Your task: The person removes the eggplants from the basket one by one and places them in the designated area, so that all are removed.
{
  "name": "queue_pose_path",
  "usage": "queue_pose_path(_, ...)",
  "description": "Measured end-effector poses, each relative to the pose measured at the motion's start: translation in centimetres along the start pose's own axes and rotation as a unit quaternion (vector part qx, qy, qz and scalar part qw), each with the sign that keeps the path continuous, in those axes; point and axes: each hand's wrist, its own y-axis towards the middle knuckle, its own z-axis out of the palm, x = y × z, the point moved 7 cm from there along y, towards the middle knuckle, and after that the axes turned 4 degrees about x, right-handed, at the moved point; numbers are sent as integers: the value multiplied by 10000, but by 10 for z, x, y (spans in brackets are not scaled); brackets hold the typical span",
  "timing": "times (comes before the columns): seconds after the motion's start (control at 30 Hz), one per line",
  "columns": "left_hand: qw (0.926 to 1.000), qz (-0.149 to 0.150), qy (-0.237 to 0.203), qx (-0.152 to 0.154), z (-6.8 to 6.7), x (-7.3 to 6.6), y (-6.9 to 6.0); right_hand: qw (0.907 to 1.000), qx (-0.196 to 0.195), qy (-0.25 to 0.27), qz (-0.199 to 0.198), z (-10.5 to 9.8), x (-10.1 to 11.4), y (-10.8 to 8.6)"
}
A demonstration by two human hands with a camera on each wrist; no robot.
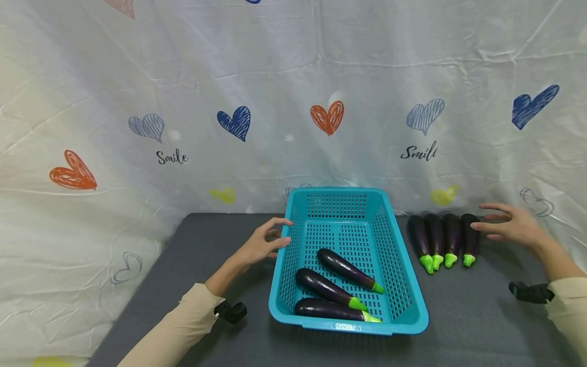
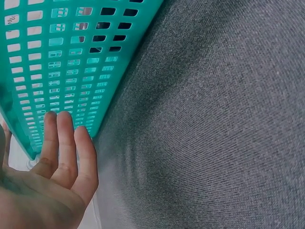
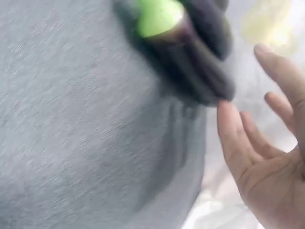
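Right grip [image 1: 514, 227] spread at rightmost eggplant [image 1: 470, 242], left grip [image 1: 262, 243] spread beside basket [image 1: 407, 326]; eggplant likely firm, light, slick-skinned, bruisable: best held round its thick middle.

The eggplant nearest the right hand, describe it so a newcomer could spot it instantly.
Find the blue basket on the grey table. Right of it, four eggplants lie side by side. Yours is the rightmost eggplant, farthest from the basket and closest to the right hand.
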Motion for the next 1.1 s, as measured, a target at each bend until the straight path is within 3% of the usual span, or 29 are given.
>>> queue_pose_path(0.3, 10000, 0, -34, 3, 0, -2, 0, 9995, -150, 117, -244, 0, 35, 4)
queue_pose_path(0.5, 10000, 27, 0, -6, 0, -1, 1, 9969, -121, 475, -610, 17, 65, 8)
queue_pose_path(0.7, 10000, 50, -66, 44, 1, 1, 2, 9915, -52, 830, -1001, 34, 80, 7)
queue_pose_path(1.1, 10000, -11, -59, 4, 1, 1, 1, 9843, 270, 814, -1541, 66, 107, -1)
